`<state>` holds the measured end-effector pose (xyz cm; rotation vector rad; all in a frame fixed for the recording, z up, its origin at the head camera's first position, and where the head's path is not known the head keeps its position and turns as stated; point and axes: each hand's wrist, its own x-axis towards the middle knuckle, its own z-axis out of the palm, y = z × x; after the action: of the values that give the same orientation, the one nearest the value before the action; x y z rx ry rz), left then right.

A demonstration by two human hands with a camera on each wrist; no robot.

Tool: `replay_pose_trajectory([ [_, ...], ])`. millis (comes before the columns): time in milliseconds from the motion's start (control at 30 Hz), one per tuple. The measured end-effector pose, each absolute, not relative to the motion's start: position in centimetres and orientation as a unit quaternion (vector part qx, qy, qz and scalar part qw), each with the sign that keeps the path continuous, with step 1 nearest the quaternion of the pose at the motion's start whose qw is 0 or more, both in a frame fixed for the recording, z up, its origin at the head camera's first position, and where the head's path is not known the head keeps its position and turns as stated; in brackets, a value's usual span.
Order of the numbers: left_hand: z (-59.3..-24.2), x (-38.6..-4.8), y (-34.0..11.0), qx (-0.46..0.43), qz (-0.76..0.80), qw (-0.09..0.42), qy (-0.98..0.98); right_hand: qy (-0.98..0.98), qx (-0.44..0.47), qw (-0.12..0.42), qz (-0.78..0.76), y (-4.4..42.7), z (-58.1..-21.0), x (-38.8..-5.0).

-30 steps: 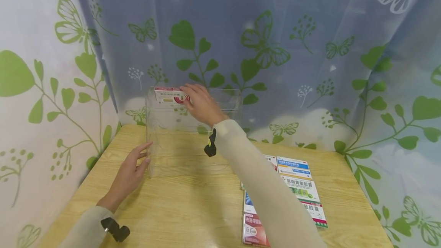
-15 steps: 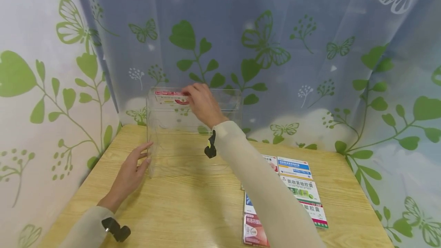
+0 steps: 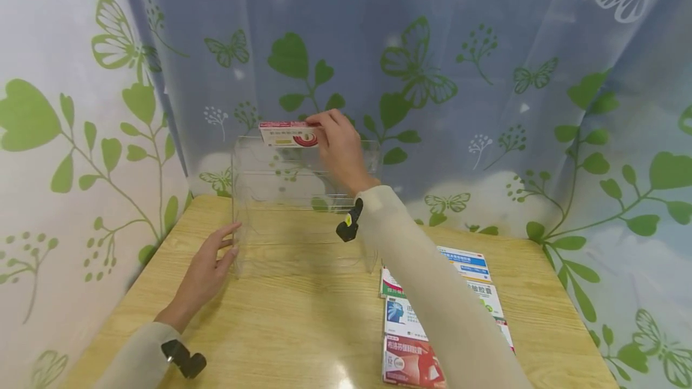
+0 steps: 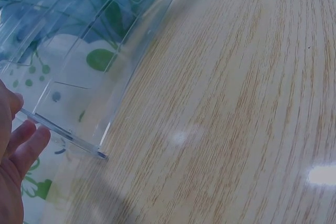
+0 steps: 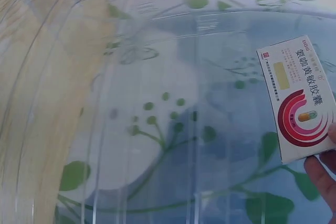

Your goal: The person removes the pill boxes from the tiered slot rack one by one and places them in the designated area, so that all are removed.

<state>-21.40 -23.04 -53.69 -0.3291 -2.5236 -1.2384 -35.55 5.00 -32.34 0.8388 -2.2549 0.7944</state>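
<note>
A white and red medicine box (image 3: 289, 135) is held in my right hand (image 3: 343, 152) by its right end, just above the top tier of a clear plastic display rack (image 3: 286, 236). In the right wrist view, the front of the medicine box (image 5: 299, 98) shows a red arc pattern and a capsule picture, with fingertips at its lower right corner. My left hand (image 3: 202, 272) grips the front edge of the rack's left side panel. The left wrist view shows the left hand (image 4: 18, 153) with digits on both sides of the panel (image 4: 65, 132).
Several flat medicine boxes lie on the wooden table (image 3: 303, 329) at right, including a red box (image 3: 408, 362) and a blue and white box (image 3: 466, 260); the right forearm partly covers them. A patterned curtain (image 3: 346, 35) stands behind the rack.
My right hand has lifted the medicine box up and to the right, from inside the rack's top tier to above it. The left hand has stayed in place on the rack.
</note>
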Motion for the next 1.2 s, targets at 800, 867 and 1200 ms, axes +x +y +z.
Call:
replay_pose_trajectory([
  [800,-53.7,-21.4,-23.0,-0.116,-0.431,0.156,-0.881,-0.875,0.218,0.272,0.335,24.5,-36.4,-28.1],
  [867,-53.8,-21.4,-23.0,-0.118,-0.431,0.157,-0.881,-0.88,0.213,0.271,0.326,26.3,-37.3,-26.9],
  [1200,-53.6,-21.4,-23.1,-0.115,-0.43,0.155,-0.882,-0.916,0.157,0.223,0.295,34.1,-41.3,-21.5],
])
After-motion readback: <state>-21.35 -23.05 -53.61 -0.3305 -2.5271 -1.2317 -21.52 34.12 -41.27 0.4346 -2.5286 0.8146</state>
